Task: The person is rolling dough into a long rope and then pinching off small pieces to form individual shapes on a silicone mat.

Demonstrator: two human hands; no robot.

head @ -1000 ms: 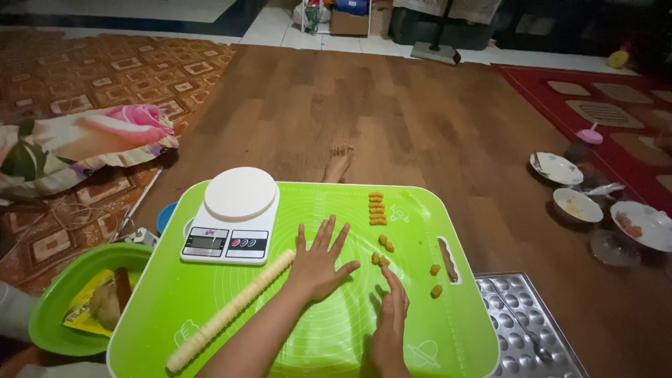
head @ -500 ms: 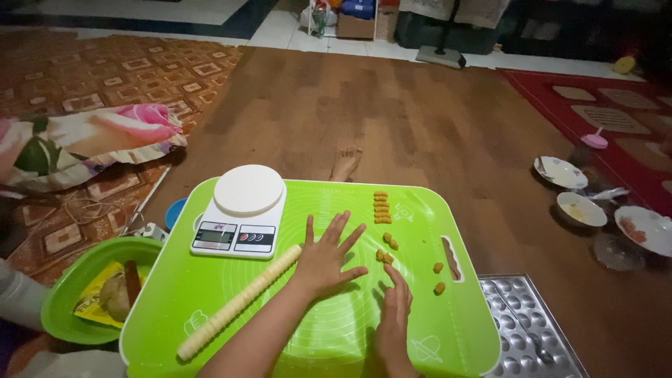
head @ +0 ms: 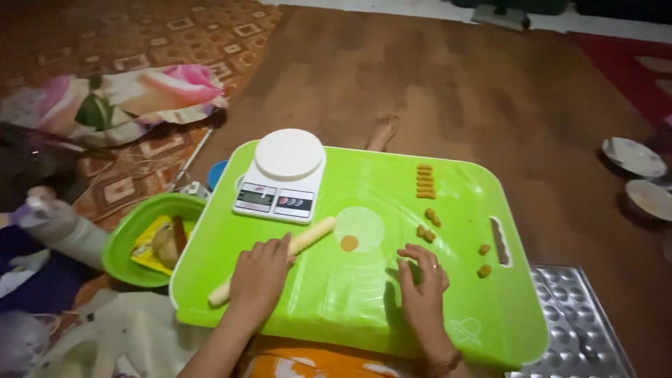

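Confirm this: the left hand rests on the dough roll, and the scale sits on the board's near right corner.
Not quite. The head view shows the scale at the far left of the board. The left hand does rest on the dough roll.

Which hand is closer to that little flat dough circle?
Probably the right hand: it hovers free, just right of the dough disc. The left hand rests on the dough roll.

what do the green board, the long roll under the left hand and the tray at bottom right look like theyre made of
Green board: looks like glossy plastic, with a moulded handle slot. Long roll under the left hand: pale, soft-looking, probably dough. Tray: likely metal, grey and shiny, with pressed dimples.
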